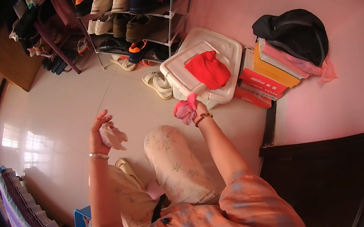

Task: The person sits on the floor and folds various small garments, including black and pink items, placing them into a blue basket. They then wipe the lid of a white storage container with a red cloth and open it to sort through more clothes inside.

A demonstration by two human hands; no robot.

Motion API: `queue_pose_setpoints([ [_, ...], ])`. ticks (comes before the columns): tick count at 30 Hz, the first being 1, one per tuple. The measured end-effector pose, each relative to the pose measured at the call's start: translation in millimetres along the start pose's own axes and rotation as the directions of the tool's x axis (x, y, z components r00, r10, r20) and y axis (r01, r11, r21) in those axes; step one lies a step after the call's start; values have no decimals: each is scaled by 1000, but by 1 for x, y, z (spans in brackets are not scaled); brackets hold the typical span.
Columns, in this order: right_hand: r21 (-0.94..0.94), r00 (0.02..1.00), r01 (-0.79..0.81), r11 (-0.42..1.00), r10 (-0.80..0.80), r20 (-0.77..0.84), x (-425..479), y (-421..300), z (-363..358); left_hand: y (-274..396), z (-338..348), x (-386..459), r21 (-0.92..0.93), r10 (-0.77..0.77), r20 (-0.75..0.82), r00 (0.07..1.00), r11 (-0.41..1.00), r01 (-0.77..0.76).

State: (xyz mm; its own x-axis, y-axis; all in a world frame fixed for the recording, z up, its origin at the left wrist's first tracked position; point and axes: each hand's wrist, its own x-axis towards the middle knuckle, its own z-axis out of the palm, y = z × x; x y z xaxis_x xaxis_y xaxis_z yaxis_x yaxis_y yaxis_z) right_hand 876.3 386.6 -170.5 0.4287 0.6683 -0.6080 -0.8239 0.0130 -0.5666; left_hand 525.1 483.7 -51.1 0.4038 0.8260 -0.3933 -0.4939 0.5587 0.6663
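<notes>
In my left hand (100,135), raised over the tiled floor, is a crumpled pale pink piece (113,136), either thin cloth or paper. My right hand (199,111) grips a bunched bright pink cloth (185,109) just in front of the plastic storage box. A folded red cloth (208,69) lies on the white plastic lid (174,67) of that box. A second, larger translucent lid or bin (227,43) shows behind it.
A shoe rack (171,15) with several shoes stands at the back left. White sandals (157,84) lie beside the box. Stacked shoeboxes (263,83) with a black bag (294,33) on top stand right. A dark door (327,187) is at the right, a blue basket (80,220) at the lower left.
</notes>
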Motion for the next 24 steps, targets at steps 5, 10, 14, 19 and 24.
queue_pose_setpoints([
  [5, 16, 999, 4, 1000, -5, 46, 34, 14, -13, -9, 7, 18, -25, 29, 57, 998, 999, -27],
  [10, -191, 951, -12, 981, 71, 302, 61, 16, -2, 36, -30, -6, -258, 120, -18, 993, 959, -120],
  [14, -231, 772, -164, 959, 270, 575, 45, 15, 32, 36, -35, -23, -358, 173, -117, 978, 911, -204],
  [19, -107, 800, -126, 986, 165, 576, 49, 41, 36, 23, -51, 0, -470, 45, -58, 997, 880, -67],
  [24, -93, 886, -156, 983, 181, 427, 34, 51, 17, 24, -39, -15, -345, 100, -74, 992, 931, -119],
])
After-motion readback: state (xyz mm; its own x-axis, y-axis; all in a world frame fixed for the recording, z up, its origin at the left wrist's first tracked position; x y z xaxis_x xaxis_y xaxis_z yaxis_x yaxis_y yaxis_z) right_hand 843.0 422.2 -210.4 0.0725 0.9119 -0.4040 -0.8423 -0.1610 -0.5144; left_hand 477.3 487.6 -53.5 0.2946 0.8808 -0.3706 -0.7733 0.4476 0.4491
